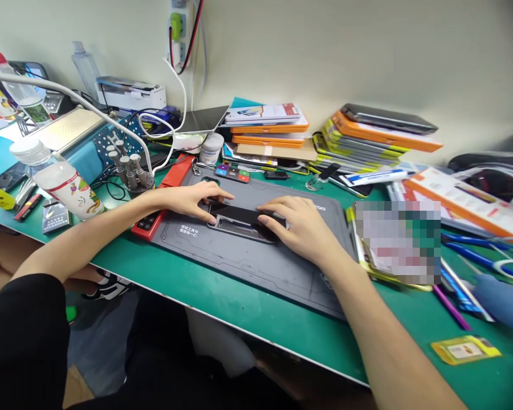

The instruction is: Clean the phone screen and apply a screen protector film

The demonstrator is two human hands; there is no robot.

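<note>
A black smartphone (248, 216) lies lengthwise on a grey work mat (239, 261). Along its near side runs a paler strip; whether this is a reflection or a gap under a raised screen I cannot tell. My left hand (194, 200) grips the phone's left end, thumb at the near corner, fingers curved over the far side. At the other end my right hand (297, 226) holds it, thumb on the near part and fingers along the far edge. Under my left wrist sits the mat's red control panel (147, 226) with round buttons.
A drink bottle (64, 179) and a screwdriver stand (132, 173) are at the left. Orange-edged boxes (265, 128) and another box pile (367, 136) line the back. Blue-handled pliers (470, 247) and a yellow packet (465, 348) lie right. A green table (222, 310) surrounds the mat.
</note>
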